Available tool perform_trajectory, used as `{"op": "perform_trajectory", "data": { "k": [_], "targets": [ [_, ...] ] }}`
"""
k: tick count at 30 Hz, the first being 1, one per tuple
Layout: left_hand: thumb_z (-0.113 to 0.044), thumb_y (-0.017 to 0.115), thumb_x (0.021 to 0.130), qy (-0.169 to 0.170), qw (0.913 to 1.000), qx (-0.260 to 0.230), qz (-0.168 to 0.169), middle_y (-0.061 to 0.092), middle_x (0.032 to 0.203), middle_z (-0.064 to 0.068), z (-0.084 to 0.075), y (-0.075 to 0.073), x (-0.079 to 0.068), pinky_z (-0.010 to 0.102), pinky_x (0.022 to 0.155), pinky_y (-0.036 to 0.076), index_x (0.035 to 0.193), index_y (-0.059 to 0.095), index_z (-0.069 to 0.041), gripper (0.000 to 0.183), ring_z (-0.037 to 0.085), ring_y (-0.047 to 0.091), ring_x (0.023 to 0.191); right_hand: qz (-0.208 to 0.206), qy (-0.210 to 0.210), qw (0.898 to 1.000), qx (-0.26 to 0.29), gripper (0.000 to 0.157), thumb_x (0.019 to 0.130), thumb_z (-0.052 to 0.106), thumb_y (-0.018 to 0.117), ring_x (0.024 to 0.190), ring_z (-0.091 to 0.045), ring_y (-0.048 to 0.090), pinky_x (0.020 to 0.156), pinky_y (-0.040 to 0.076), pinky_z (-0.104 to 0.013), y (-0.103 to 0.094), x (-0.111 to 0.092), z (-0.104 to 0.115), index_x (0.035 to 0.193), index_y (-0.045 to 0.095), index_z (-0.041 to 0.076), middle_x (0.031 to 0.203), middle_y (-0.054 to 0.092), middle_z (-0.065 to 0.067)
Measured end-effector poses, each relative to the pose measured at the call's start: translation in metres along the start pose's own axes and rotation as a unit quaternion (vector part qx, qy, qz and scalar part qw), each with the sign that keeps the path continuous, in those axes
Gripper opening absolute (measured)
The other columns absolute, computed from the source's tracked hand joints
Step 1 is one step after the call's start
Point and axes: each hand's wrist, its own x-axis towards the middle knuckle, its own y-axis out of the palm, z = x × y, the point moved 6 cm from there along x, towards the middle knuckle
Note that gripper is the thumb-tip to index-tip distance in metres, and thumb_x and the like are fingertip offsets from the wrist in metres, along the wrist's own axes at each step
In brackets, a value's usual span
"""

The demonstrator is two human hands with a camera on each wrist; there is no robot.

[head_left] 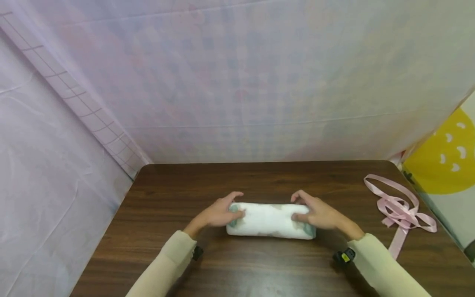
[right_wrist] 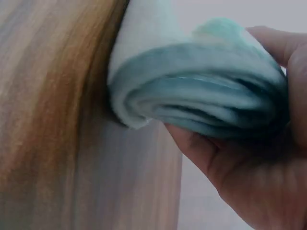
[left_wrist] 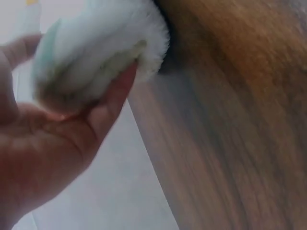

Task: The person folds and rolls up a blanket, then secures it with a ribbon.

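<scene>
A rolled-up white towel (head_left: 270, 220) with green patches lies crosswise on the brown wooden table. My left hand (head_left: 220, 211) grips its left end, thumb on the near side and fingers over the far side. The other end is held the same way by my right hand (head_left: 318, 211). In the left wrist view the thumb presses into the fluffy end of the towel (left_wrist: 103, 45). Spiral layers of the towel (right_wrist: 192, 91), edged in blue-green, show in the right wrist view, between thumb and fingers.
A loose heap of pink ribbon (head_left: 402, 214) lies on the right side of the table (head_left: 156, 231). Pale curtains (head_left: 237, 82) hang behind the table's far edge and along its left. Beyond the right edge is a yellow shape (head_left: 441, 165) with white marks.
</scene>
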Motion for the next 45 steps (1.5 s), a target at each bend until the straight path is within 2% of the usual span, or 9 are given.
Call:
{"op": "perform_trajectory", "data": {
  "k": [9,15,22,25,29,33,36,39,45],
  "targets": [
    [-0.047,0.057,0.097,-0.068,0.9938,-0.022,-0.085,0.049,0.143,0.027,0.012,0.005,0.008,0.055,0.102,0.044,0.154,0.027,-0.008,0.075,0.040,0.052,0.128,-0.094,0.106,0.990,-0.019,0.055,0.089,0.040,0.073,0.100,-0.033,0.061,0.082,0.049,-0.048,-0.001,0.003,-0.020,0.121,0.050,0.003,0.112,0.062,-0.019],
    [-0.046,0.059,0.097,-0.080,0.9910,-0.016,-0.106,0.054,0.138,0.027,0.017,0.008,0.014,0.054,0.100,0.046,0.151,0.031,-0.006,0.073,0.040,0.055,0.124,-0.090,0.160,0.983,-0.018,0.058,0.088,0.045,0.072,0.103,-0.037,0.060,0.083,0.049,-0.050,0.002,0.005,-0.031,0.122,0.050,0.004,0.116,0.061,-0.022],
    [-0.046,0.059,0.097,-0.084,0.9900,-0.014,-0.113,0.055,0.137,0.026,0.015,0.008,0.012,0.054,0.099,0.048,0.151,0.032,-0.008,0.071,0.040,0.057,0.122,-0.088,0.167,0.982,-0.024,0.055,0.089,0.043,0.072,0.102,-0.036,0.059,0.083,0.048,-0.050,0.003,0.006,-0.031,0.121,0.051,0.004,0.115,0.062,-0.022],
    [-0.046,0.058,0.097,-0.084,0.9873,0.007,-0.135,0.055,0.138,0.022,0.013,0.007,0.010,0.054,0.098,0.048,0.150,0.036,-0.010,0.068,0.038,0.057,0.121,-0.089,0.165,0.982,-0.024,0.053,0.089,0.041,0.072,0.100,-0.035,0.059,0.082,0.048,-0.049,0.003,0.006,-0.030,0.121,0.052,0.004,0.113,0.062,-0.021],
    [-0.043,0.059,0.097,-0.048,0.9733,0.097,-0.203,0.055,0.139,0.016,-0.001,0.005,0.004,0.054,0.095,0.049,0.146,0.045,-0.010,0.060,0.036,0.056,0.122,-0.087,0.171,0.981,-0.026,0.053,0.089,0.043,0.072,0.101,-0.035,0.059,0.083,0.048,-0.049,0.003,0.006,-0.031,0.121,0.052,0.005,0.115,0.062,-0.021],
    [-0.031,0.063,0.096,0.055,0.9404,0.207,-0.264,0.057,0.136,0.015,-0.027,0.010,-0.004,0.051,0.099,0.048,0.139,0.053,-0.006,0.051,0.033,0.054,0.125,-0.086,0.179,0.980,-0.030,0.053,0.089,0.044,0.071,0.103,-0.036,0.059,0.083,0.049,-0.049,0.003,0.005,-0.033,0.120,0.052,0.006,0.116,0.062,-0.021],
    [-0.026,0.065,0.095,0.127,0.9195,0.259,-0.267,0.058,0.137,0.016,-0.044,0.021,-0.008,0.048,0.106,0.043,0.136,0.057,-0.004,0.047,0.032,0.052,0.129,-0.086,0.178,0.980,-0.030,0.052,0.089,0.044,0.071,0.102,-0.036,0.060,0.082,0.049,-0.048,0.003,0.005,-0.032,0.120,0.052,0.006,0.116,0.062,-0.023],
    [-0.028,0.062,0.096,0.152,0.9189,0.277,-0.237,0.055,0.142,0.018,-0.050,0.034,-0.009,0.045,0.113,0.036,0.138,0.056,-0.003,0.049,0.032,0.049,0.134,-0.090,0.179,0.979,-0.029,0.052,0.089,0.044,0.072,0.100,-0.035,0.060,0.080,0.049,-0.047,0.003,0.004,-0.030,0.118,0.053,0.006,0.115,0.063,-0.023],
    [-0.039,0.054,0.101,0.111,0.9305,0.299,-0.180,0.042,0.152,0.020,-0.044,0.049,-0.003,0.046,0.119,0.025,0.149,0.044,-0.008,0.058,0.033,0.037,0.143,-0.098,0.182,0.978,-0.031,0.051,0.088,0.044,0.073,0.095,-0.033,0.061,0.075,0.050,-0.043,0.002,0.004,-0.028,0.116,0.054,0.006,0.111,0.065,-0.022]
  ]
}}
